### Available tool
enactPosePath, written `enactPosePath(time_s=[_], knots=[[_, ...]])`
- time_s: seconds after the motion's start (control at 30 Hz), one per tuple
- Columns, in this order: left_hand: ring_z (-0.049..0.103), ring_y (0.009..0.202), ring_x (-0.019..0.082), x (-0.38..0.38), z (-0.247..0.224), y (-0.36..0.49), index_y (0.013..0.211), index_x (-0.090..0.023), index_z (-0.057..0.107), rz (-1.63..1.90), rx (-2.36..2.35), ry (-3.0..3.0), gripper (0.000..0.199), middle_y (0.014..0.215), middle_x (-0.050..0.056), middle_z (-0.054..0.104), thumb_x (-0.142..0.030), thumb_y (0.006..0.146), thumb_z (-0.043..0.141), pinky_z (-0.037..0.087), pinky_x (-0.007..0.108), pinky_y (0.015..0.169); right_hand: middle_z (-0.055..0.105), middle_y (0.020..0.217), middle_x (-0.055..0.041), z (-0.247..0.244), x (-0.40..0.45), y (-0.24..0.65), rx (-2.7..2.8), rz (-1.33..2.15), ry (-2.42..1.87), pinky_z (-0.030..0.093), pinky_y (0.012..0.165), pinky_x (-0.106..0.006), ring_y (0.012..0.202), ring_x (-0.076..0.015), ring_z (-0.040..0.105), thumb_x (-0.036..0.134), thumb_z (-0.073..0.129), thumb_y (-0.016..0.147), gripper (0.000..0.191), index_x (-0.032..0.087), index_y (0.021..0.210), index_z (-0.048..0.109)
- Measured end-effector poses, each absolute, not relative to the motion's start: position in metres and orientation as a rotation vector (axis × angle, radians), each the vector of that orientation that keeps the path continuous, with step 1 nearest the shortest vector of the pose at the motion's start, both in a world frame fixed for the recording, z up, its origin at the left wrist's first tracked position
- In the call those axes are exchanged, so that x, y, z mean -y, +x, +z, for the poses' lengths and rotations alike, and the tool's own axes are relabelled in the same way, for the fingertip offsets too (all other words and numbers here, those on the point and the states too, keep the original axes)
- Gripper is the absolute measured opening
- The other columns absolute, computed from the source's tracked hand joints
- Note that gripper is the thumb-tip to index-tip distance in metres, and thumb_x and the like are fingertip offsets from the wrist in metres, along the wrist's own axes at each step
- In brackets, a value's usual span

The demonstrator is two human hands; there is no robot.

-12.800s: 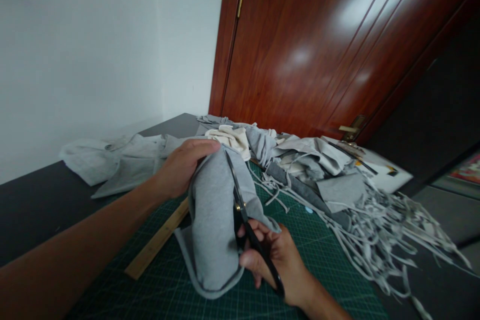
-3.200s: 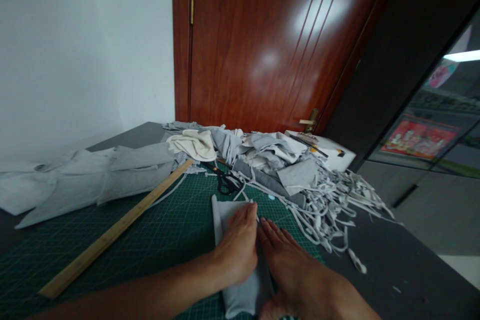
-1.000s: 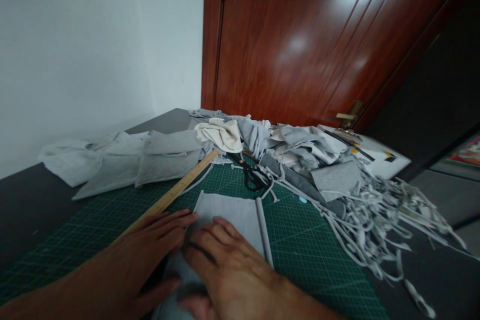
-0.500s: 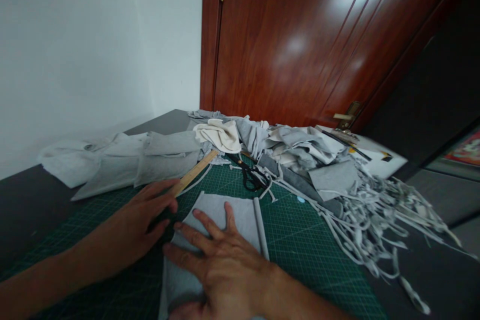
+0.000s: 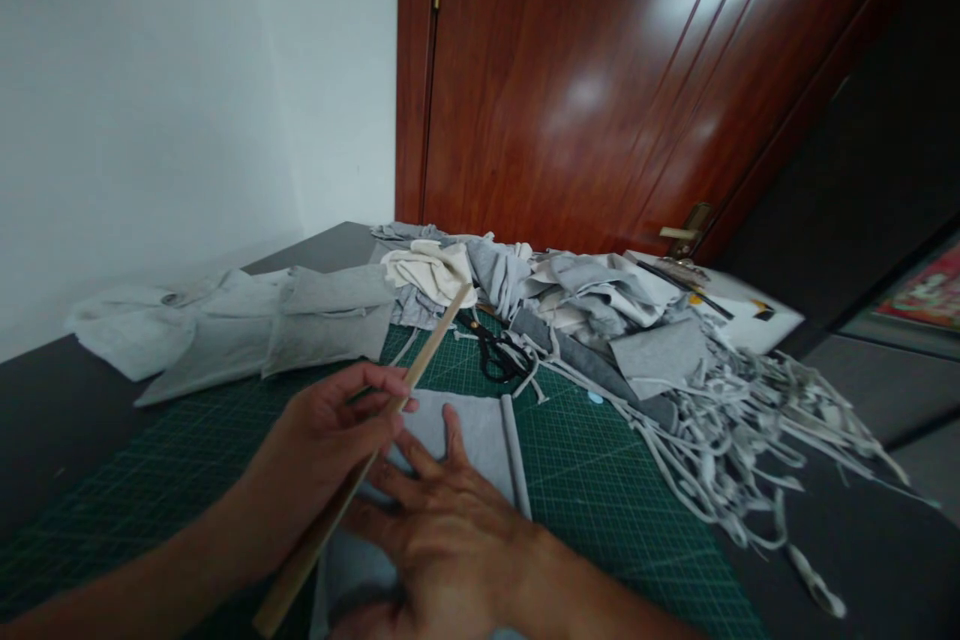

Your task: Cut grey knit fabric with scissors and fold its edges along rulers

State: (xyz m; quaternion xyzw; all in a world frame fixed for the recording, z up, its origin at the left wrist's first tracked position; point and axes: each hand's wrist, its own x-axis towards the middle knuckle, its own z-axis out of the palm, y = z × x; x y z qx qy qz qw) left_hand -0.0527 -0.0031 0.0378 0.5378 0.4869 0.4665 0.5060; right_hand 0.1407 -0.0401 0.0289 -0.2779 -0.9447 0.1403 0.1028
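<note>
My left hand [image 5: 330, 450] grips a thin wooden ruler [image 5: 429, 345], fingers closed round its middle. The ruler is lifted and slants from lower left to upper right, over the left side of a grey cloth piece [image 5: 480, 420]. My right hand [image 5: 450, 530] lies flat on that cloth with its fingers spread. Along the cloth's right edge runs a narrow rolled or folded strip [image 5: 516, 455]. The cloth rests on a green cutting mat [image 5: 600, 480]. Its lower part is hidden by my hands.
Black-handled scissors [image 5: 499, 355] lie beyond the cloth. Grey fabric pieces [image 5: 330, 320] sit at the left, a cream cloth [image 5: 427, 268] and crumpled grey fabric [image 5: 592, 290] at the back. Tangled fabric strips [image 5: 735, 460] spread at the right. A wooden door [image 5: 555, 100] stands behind.
My left hand has raised the ruler off the mat and brought it right, closing round it, over the cloth's left edge. My right hand stays spread on the cloth.
</note>
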Motion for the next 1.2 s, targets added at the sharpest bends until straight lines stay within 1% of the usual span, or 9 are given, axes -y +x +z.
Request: enactPosePath(time_s=[0.13,0.3,0.43,0.63,0.77,0.93,1.03,1.13,1.2], knots=[[0.078,0.1,0.027,0.017,0.024,-0.029,0.08,-0.023,0.072,1.264,-1.137,1.122,0.026,0.119,0.005,0.08,-0.036,0.064,0.088,0.062,0.032,0.08,0.021,0.184,-0.0102,0.022,0.039,0.142,2.794,0.343,-0.781,-0.006,0.128,-0.08,0.171,-0.0355,-0.003,0.071,0.064,0.101,0.083,0.028,0.169,0.04],[0.076,0.105,0.022,0.019,0.016,-0.03,0.084,-0.025,0.073,1.381,-1.115,1.052,0.03,0.116,0.002,0.08,-0.036,0.065,0.094,0.06,0.028,0.088,0.026,0.182,-0.0134,0.015,0.037,0.141,2.769,0.302,-0.792,0.0,0.128,-0.083,0.171,-0.0384,0.003,0.071,0.065,0.1,0.084,0.026,0.168,0.042],[0.075,0.112,0.025,0.019,0.014,-0.032,0.083,-0.024,0.072,1.415,-1.113,1.077,0.031,0.122,0.003,0.079,-0.037,0.065,0.093,0.06,0.032,0.098,0.035,0.179,-0.0166,0.012,0.038,0.139,2.765,0.246,-0.757,0.005,0.131,-0.078,0.171,-0.0393,0.01,0.067,0.071,0.097,0.088,0.019,0.166,0.044],[0.075,0.12,0.03,0.01,0.011,-0.031,0.087,-0.027,0.066,1.456,-1.178,1.205,0.031,0.131,0.004,0.077,-0.04,0.068,0.086,0.058,0.043,0.109,0.044,0.175,-0.0149,0.013,0.042,0.141,2.658,0.292,-0.816,0.01,0.138,-0.063,0.169,-0.0335,0.023,0.062,0.069,0.1,0.084,0.019,0.166,0.041],[0.075,0.118,0.031,-0.022,0.013,-0.039,0.098,-0.026,0.066,1.311,-1.407,1.769,0.028,0.128,0.008,0.077,-0.045,0.078,0.065,0.059,0.048,0.107,0.052,0.169,-0.0156,0.015,0.042,0.141,2.661,0.269,-0.827,0.013,0.138,-0.062,0.166,-0.0347,0.031,0.065,0.068,0.101,0.08,0.016,0.161,0.048],[0.07,0.116,0.037,-0.08,0.027,-0.066,0.091,-0.023,0.07,1.128,-1.617,2.111,0.033,0.111,0.01,0.076,-0.027,0.06,0.058,0.05,0.056,0.116,0.056,0.166,-0.0143,0.019,0.044,0.141,2.682,0.22,-0.865,0.018,0.137,-0.063,0.162,-0.0358,0.039,0.062,0.063,0.104,0.07,0.014,0.154,0.055],[0.068,0.12,0.035,-0.097,0.029,-0.074,0.089,-0.024,0.067,1.021,-1.649,2.262,0.03,0.109,0.009,0.074,-0.018,0.061,0.058,0.049,0.053,0.118,0.06,0.163,-0.0124,0.024,0.046,0.143,2.687,0.168,-0.861,0.021,0.137,-0.059,0.161,-0.0326,0.039,0.061,0.064,0.104,0.067,0.015,0.152,0.056],[0.065,0.129,0.037,-0.098,0.026,-0.07,0.095,-0.022,0.069,0.9,-1.663,2.401,0.035,0.123,0.016,0.071,-0.008,0.064,0.058,0.05,0.056,0.118,0.064,0.158,-0.0104,0.028,0.048,0.144,2.681,0.138,-0.866,0.023,0.137,-0.056,0.16,-0.0305,0.041,0.063,0.063,0.104,0.065,0.015,0.148,0.058],[0.055,0.141,0.048,-0.096,0.026,-0.062,0.103,-0.017,0.071,0.847,-1.715,2.469,0.039,0.143,0.025,0.062,-0.005,0.068,0.059,0.046,0.072,0.113,0.064,0.157,-0.0098,0.03,0.048,0.145,2.676,0.128,-0.869,0.023,0.138,-0.054,0.159,-0.03,0.042,0.063,0.063,0.104,0.064,0.014,0.146,0.06]])
